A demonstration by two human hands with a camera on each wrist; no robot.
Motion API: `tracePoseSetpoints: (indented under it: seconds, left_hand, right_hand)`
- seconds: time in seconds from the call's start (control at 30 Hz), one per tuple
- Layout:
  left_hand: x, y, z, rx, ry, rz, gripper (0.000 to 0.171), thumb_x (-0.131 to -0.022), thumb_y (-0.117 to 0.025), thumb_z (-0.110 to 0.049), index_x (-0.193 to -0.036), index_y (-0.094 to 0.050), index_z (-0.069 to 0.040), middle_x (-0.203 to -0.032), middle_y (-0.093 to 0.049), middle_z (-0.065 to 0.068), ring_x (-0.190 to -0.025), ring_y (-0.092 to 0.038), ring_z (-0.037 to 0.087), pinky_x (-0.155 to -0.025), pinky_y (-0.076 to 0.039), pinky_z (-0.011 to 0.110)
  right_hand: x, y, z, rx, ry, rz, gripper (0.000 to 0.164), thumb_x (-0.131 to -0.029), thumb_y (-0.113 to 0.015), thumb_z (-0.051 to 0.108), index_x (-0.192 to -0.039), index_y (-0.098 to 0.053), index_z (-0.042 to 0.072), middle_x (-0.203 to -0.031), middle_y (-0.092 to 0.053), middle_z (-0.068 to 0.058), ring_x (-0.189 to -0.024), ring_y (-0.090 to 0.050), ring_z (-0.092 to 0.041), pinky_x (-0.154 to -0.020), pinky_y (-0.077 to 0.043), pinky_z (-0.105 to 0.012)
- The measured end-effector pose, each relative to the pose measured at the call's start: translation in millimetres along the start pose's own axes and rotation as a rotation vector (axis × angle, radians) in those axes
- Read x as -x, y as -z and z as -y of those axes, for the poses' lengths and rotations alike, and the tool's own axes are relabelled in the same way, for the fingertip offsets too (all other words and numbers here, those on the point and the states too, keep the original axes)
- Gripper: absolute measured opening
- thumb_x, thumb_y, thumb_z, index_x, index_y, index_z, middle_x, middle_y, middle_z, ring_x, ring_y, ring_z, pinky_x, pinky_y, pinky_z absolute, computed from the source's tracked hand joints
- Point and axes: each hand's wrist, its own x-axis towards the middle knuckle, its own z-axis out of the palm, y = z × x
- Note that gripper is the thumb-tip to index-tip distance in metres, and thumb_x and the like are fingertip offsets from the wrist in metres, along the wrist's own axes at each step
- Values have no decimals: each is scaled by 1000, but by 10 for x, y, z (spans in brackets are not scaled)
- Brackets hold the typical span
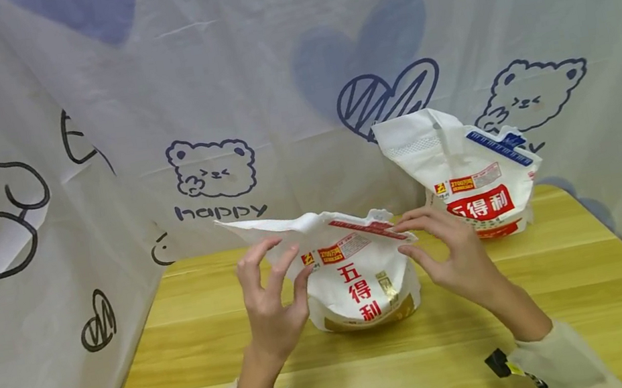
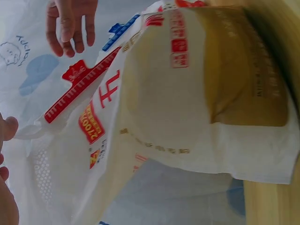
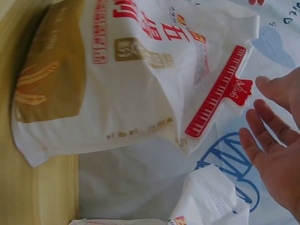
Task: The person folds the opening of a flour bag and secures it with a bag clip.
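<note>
A white flour bag with red lettering stands on the wooden table. Across the right part of its folded top runs a red bag clip, seen closely in the right wrist view as a toothed red bar. My left hand is at the bag's upper left, fingers spread and bent; whether the fingertips touch the bag, I cannot tell. By the clip's right end is my right hand, its fingers loosely bent. The right wrist view shows this hand's fingers apart from the clip, holding nothing.
Behind and to the right stands a second white flour bag with a blue bag clip near its top. A pale printed cloth hangs behind and along the sides of the wooden table.
</note>
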Motion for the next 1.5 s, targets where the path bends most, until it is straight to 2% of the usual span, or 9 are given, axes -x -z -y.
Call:
tracePoseSetpoints:
  seconds: [0.1,0.23,0.43,0.53,0.63,0.9,1.07,1.27,1.5]
  left_hand:
    - [55,0,-30,35,-36,35,22,-97,-71,-18,-110,-72,0,-116,-64,23,-106,-57,41,-94,-40,47]
    - [123,5,-35,70,-42,106,18,-94,-73,-14,-107,-73,-1,-112,-67,18,-103,-59,37,-92,-41,49]
    - [251,28,-49,105,-4,330,30,-80,-82,-8,-109,-74,-5,-118,-68,14,-111,-61,35,-101,-45,48]
    - [323,26,-68,112,-16,453,35,-77,-86,-10,-110,-74,-6,-121,-68,12,-114,-62,34,-105,-45,44]
    - [395,5,-79,102,-48,527,38,-75,-88,-11,-110,-74,-7,-122,-69,10,-116,-62,33,-108,-45,44]
    - [590,-43,-115,17,-139,604,31,-83,-77,-12,-114,-74,-10,-129,-66,12,-120,-61,32,-109,-43,51]
    - [693,-68,-120,-69,-182,663,42,-79,-75,-5,-120,-73,-15,-136,-61,13,-125,-58,32,-112,-39,54]
    - [770,-119,-102,-151,-235,663,51,-75,-73,-1,-123,-72,-18,-136,-60,13,-124,-57,32,-113,-38,53]
    - [825,-159,-68,-162,-239,642,51,-75,-73,-1,-123,-72,-18,-135,-60,13,-122,-57,32,-113,-38,53]
  right_hand:
    - [76,-14,9,-3,4,28,38,-80,-82,-6,-114,-74,10,-119,-68,-3,-112,-63,-22,-103,-44,-20]
    - [178,-49,12,-15,6,68,37,-80,-82,-6,-113,-74,9,-121,-67,-3,-114,-63,-22,-104,-43,-19]
    - [304,-124,7,-49,43,135,34,-80,-81,-7,-111,-74,6,-120,-66,-6,-114,-63,-24,-106,-42,-20]
    - [341,-169,-1,-46,60,165,33,-81,-81,-5,-111,-74,6,-119,-66,-6,-111,-63,-23,-102,-44,-18]
    - [381,-210,-11,-26,81,206,34,-81,-80,-5,-112,-75,8,-120,-65,-7,-111,-62,-23,-99,-47,-20]
    - [518,-279,-52,67,118,282,35,-79,-83,-4,-107,-76,15,-123,-64,-5,-116,-60,-21,-94,-55,-37]
    - [545,-342,-69,131,178,288,35,-78,-83,-5,-106,-75,14,-122,-63,-6,-115,-59,-23,-96,-54,-38]
    - [588,-400,-98,207,208,289,25,-86,-76,0,-107,-77,12,-123,-64,-7,-117,-58,-24,-100,-51,-37]
    - [618,-469,-151,276,251,261,23,-89,-71,4,-111,-75,11,-122,-64,-8,-117,-58,-26,-102,-50,-39]
